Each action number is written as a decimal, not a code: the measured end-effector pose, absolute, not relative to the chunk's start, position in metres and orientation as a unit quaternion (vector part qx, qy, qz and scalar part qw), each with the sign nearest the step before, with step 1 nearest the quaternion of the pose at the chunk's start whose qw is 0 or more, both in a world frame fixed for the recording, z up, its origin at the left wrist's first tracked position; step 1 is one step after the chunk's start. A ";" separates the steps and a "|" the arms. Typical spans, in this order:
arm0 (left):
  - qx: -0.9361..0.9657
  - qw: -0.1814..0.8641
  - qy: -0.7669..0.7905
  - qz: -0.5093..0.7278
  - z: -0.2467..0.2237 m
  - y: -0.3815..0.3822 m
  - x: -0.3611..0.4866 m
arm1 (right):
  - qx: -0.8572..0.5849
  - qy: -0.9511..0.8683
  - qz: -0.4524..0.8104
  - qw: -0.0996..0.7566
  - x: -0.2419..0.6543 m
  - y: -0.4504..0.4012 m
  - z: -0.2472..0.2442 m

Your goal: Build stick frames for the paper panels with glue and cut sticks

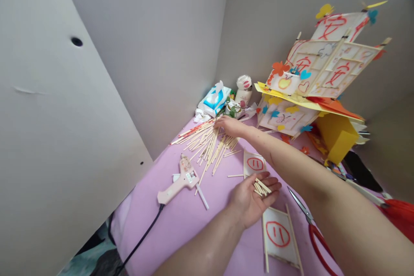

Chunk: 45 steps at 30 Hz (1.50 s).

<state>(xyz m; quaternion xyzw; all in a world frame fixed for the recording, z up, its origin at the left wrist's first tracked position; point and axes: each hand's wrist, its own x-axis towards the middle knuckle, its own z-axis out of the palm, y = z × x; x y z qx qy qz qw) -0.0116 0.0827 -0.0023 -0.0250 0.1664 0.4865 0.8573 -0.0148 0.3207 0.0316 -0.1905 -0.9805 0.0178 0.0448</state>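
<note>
My left hand [250, 200] lies palm up over the table, its fingers stretched out and cupping several short cut pieces of wooden stick [261, 188]. Crossing above and beyond it, my right arm reaches to the far end of a loose pile of thin wooden sticks [208, 146]. There my right hand [229, 126] touches the sticks with its fingers curled down; what is between the fingertips is hidden. Under and behind my left hand are two white panels with stick frames, a near panel [278, 241] and a far panel [251, 158], both with red circle drawings.
A pink glue gun [181, 181] with a black cord lies left on the lilac cloth [194, 233]. Red-handled scissors [307, 213] lie at right, partly under my forearm. Behind stand a wipes pack [215, 100], a white bottle [243, 92] and a decorated stick-and-paper house [310, 73]. Walls close the back.
</note>
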 end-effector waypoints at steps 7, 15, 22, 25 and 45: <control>-0.025 0.861 0.170 0.479 -0.001 0.083 -0.012 | -0.232 -0.970 0.019 0.070 0.000 0.312 0.035; -0.024 0.860 0.172 0.480 -0.002 0.082 -0.013 | -0.220 -0.972 0.058 0.062 0.002 0.306 0.032; -0.026 0.860 0.165 0.482 -0.003 0.082 -0.013 | -0.222 -0.970 0.065 0.076 0.007 0.305 0.030; -0.021 0.861 0.166 0.480 -0.003 0.083 -0.012 | -0.221 -0.970 0.057 0.088 0.001 0.304 0.028; -0.008 0.856 0.155 0.493 -0.006 0.082 -0.010 | -0.159 -0.985 -0.012 0.058 -0.039 0.282 0.039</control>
